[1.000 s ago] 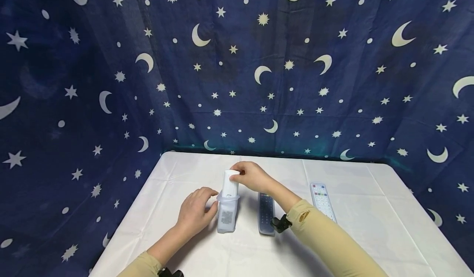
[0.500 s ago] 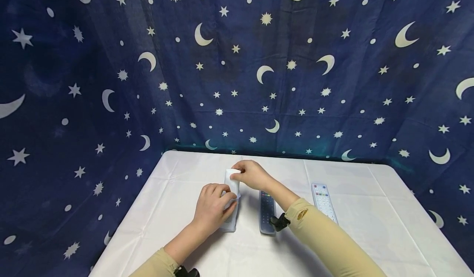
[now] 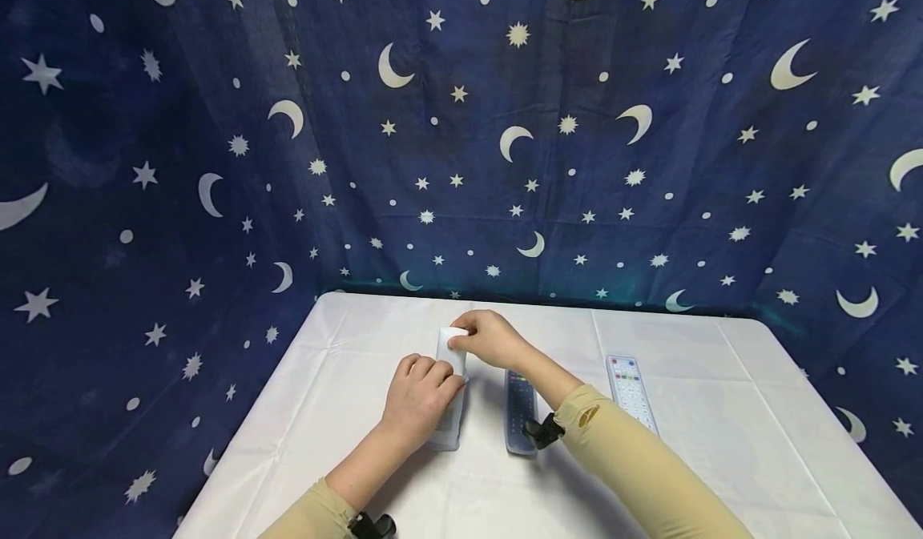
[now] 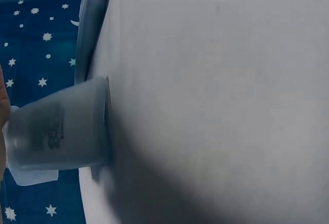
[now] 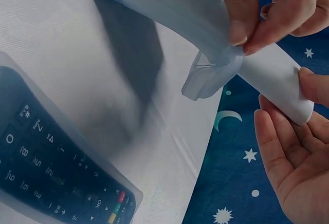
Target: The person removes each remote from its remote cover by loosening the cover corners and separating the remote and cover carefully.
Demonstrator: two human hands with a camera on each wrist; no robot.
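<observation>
A white remote control stands tilted over the table, its lower part inside a translucent silicone cover. My right hand pinches the bare upper end of the remote between thumb and fingers. Closer to me, my left hand pinches the cover near its mouth and hides much of it in the head view. The right wrist view shows the cover's rim folded outward beside the left fingertips. Printed text shows through the cover in the left wrist view.
A dark remote in a translucent cover lies under the right forearm. Farther right lies a white remote with coloured buttons. Behind the white-clothed table hangs a blue curtain with moons and stars.
My left hand has moved right and over the cover, from beside its rim to pinching it. The right hand still holds the remote's upper end in nearly the same place.
</observation>
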